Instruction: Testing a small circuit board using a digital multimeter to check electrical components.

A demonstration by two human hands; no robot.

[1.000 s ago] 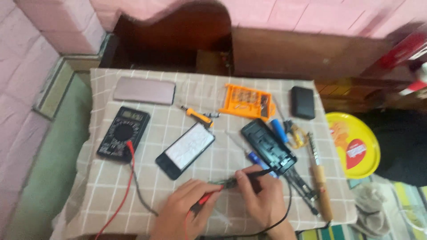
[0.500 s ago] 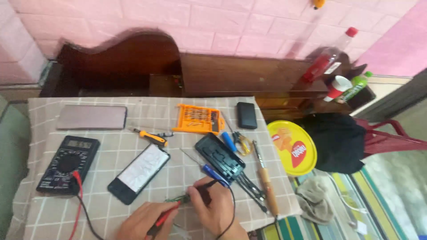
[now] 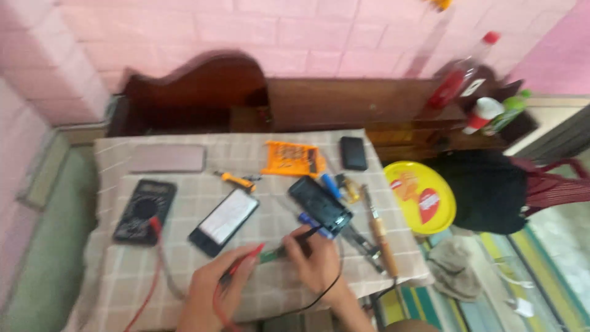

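Pinched in the left hand [image 3: 212,295] is a red probe [image 3: 244,261], a thin plastic stick whose red lead [image 3: 157,264] trails off to the left; the fingers are closed around it low in the view, near the front edge of the table. Its tip meets a small green circuit board [image 3: 269,255], a flat little strip lying on the cloth between the two hands. From the other side, the right hand [image 3: 316,261] grips a black probe [image 3: 305,235], fingers curled tight, and a black lead [image 3: 326,292] loops down past the wrist.

Going left to right across the table: a black multimeter [image 3: 144,211] with a round dial lies at the left edge, the red lead running to it. Behind it rests a flat, matte grey-pink phone [image 3: 167,158]. Next comes a black smartphone [image 3: 224,221] with a pale, glossy screen, set at an angle just above the left hand. A small orange-handled screwdriver [image 3: 238,180] lies beyond it, and an orange plastic bit holder [image 3: 294,159] sits further back. Just above the right hand lies an opened black phone body [image 3: 319,203], with a blue-handled tool [image 3: 330,185] beside it. A small black rectangular block [image 3: 353,153] sits near the back right corner. A wooden-handled soldering iron [image 3: 381,237] lies along the right edge. All of it rests on a beige checked tablecloth [image 3: 184,270], soft and slightly rumpled. Off the table to the right is a round yellow tray [image 3: 424,197], smooth and shiny.
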